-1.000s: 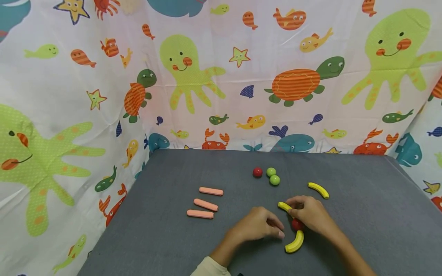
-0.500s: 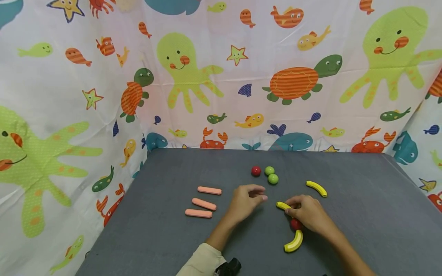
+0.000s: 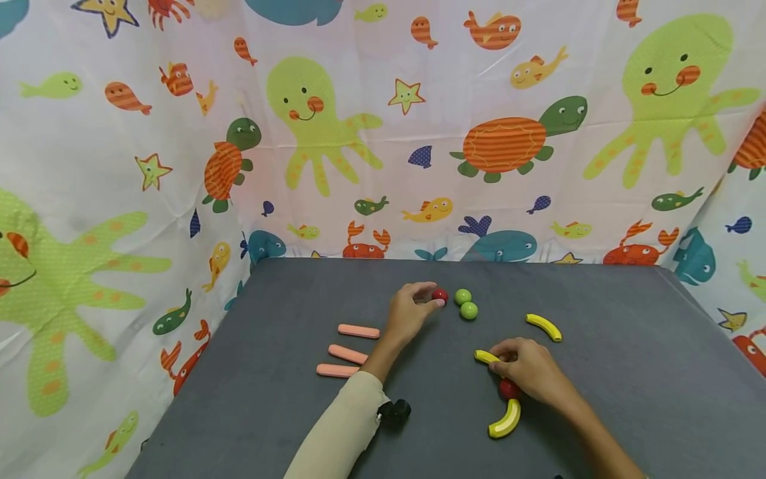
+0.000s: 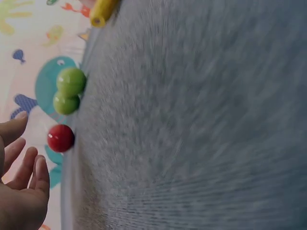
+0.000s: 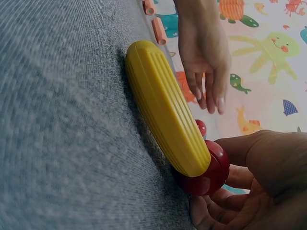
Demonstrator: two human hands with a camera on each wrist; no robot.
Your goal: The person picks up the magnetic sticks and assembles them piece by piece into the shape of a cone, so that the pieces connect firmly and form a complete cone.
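My left hand (image 3: pixel 409 313) is at the far red ball (image 3: pixel 440 296), thumb and fingers spread on either side. In the left wrist view a gap shows between the hand (image 4: pixel 21 196) and that ball (image 4: pixel 61 138). With thumb and fingers my right hand (image 3: pixel 529 369) pinches a curved yellow piece (image 3: pixel 485 356), mostly covered by the hand. Just below it a second red ball (image 3: pixel 509 389) touches another yellow piece (image 3: pixel 505 420). The right wrist view has this lower yellow piece (image 5: pixel 163 110) against the ball (image 5: pixel 199 186), beside the right hand (image 5: pixel 273 167).
Two green balls (image 3: pixel 469 311) lie right of the far red ball. A third yellow piece (image 3: pixel 544 327) is at the right. Several pink sticks (image 3: pixel 358 330) lie left, partly beneath the left forearm. A patterned cloth (image 3: pixel 371 173) hangs behind the grey table (image 3: pixel 269 412).
From beside the lower yellow piece and near red ball, my left hand has moved away and leftward to the far red ball. The right hand stays on the upper yellow piece.
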